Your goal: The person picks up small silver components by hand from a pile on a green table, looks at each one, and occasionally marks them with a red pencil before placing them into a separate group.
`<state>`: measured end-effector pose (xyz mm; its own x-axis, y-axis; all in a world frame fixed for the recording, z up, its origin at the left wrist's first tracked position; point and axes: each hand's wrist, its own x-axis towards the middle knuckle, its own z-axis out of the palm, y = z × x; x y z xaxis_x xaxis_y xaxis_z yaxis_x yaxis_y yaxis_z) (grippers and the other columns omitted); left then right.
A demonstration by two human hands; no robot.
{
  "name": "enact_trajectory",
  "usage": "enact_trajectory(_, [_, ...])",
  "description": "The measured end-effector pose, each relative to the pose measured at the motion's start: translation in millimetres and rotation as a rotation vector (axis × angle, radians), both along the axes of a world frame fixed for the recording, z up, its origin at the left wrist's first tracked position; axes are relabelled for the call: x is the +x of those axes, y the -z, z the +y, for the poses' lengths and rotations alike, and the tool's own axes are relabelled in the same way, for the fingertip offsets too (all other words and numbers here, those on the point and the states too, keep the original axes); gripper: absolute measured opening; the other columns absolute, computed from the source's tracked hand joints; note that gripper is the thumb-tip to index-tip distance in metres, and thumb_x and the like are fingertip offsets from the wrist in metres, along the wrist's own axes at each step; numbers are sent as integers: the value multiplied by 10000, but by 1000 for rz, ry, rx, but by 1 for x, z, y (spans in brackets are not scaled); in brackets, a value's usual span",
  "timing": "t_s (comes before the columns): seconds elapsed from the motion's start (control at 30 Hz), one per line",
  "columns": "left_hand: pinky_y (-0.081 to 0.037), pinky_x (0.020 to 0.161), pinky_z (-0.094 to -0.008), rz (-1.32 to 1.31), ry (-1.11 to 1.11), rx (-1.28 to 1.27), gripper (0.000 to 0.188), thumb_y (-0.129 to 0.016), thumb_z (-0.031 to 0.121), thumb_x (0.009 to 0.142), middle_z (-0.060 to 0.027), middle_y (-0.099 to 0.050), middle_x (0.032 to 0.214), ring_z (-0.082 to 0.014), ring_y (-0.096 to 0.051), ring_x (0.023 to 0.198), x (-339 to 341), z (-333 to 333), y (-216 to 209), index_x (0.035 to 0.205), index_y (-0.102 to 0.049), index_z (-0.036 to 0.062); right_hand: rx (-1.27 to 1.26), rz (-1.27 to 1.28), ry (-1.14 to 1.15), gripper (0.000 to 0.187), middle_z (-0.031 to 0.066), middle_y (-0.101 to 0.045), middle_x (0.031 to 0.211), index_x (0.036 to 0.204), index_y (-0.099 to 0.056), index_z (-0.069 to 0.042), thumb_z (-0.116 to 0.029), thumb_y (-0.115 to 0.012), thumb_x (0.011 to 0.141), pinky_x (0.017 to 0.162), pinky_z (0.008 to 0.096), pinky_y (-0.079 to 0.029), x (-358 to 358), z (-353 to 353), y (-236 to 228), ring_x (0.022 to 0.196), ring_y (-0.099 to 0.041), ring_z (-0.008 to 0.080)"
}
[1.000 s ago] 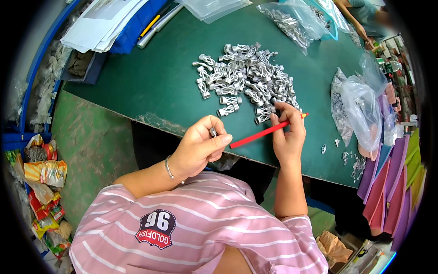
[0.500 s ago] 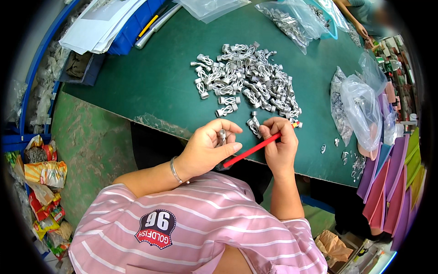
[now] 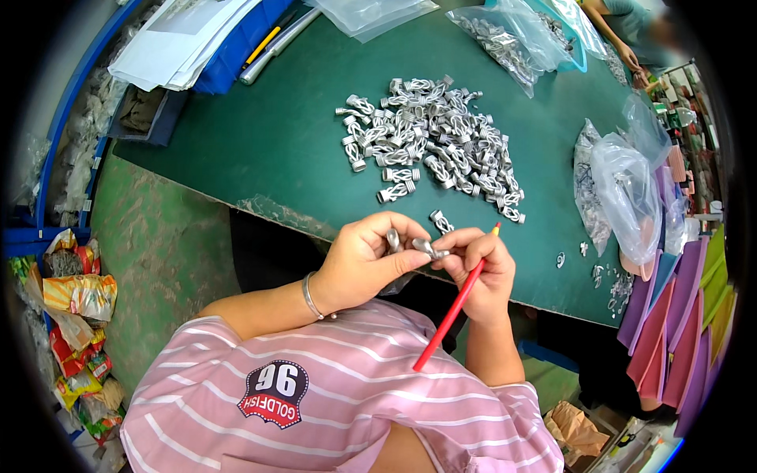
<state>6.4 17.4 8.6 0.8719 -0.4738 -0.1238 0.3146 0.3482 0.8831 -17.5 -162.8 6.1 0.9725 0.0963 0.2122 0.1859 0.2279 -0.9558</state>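
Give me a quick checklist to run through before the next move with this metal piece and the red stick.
1. Left hand grips a small metal piece: ok.
2. Right hand holds the red stick: ok.
3. A second metal piece sits pinched between both hands: ok.
4. Stick tip seated in a piece: cannot tell, fingers hide it.
5. Pile of metal pieces lies on the green table, apart from the hands: ok.
6. Stray piece lies near the table edge: not ok, it may slip off.
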Motion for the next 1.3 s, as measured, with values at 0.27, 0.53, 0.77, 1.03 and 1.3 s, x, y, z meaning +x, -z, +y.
enact_trajectory(0.27, [-427, 567, -199, -471, -77, 141, 160, -652, 20, 777, -37, -563, 801, -69, -531, 663, -2, 0, 1, 932, -610, 16, -249, -193, 140, 302, 186, -570, 934, 743, -379, -47, 132, -621, 728, 676, 268, -503, -7, 5, 10, 817, -588, 186])
enact_trajectory(0.53, [-467, 521, -214, 196, 111, -96, 207, -512, 60, 884, -114, -613, 822, -115, -559, 595, -3, 2, 5, 1055, -531, -57, -248, -418, 292, 407, 176, -588, 877, 807, -364, -71, 91, -706, 657, 671, 329, -477, -10, 13, -2, 801, -593, 251])
enact_trajectory(0.77, [-449, 460, -241, 541, 461, -413, 258, -452, 159, 915, -183, -592, 873, -181, -598, 652, -6, 25, 20, 1078, -485, -37, -471, -312, 379, 286, 193, -612, 893, 717, -391, -39, 80, -651, 724, 643, 287, -487, -6, -7, -7, 718, -596, 203])
enact_trajectory(1.03, [-387, 933, -329, 368, 285, 382, 406, -535, 153, 877, -146, -497, 1183, -193, -486, 1078, -19, 35, 78, 1225, -430, -28, -924, -333, 324, 295, 131, -617, 841, 681, -407, -28, 87, -679, 671, 603, 303, -463, 8, -15, 5, 699, -571, 197])
enact_trajectory(1.3, [-500, 650, -229, 21, 429, 170, 268, -570, -3, 832, -91, -617, 870, -115, -605, 737, -13, 34, 13, 1092, -509, -29, 122, 178, 30, 239, 177, -586, 906, 736, -376, -62, 87, -547, 810, 672, 282, -525, -5, -14, 5, 771, -610, 192])
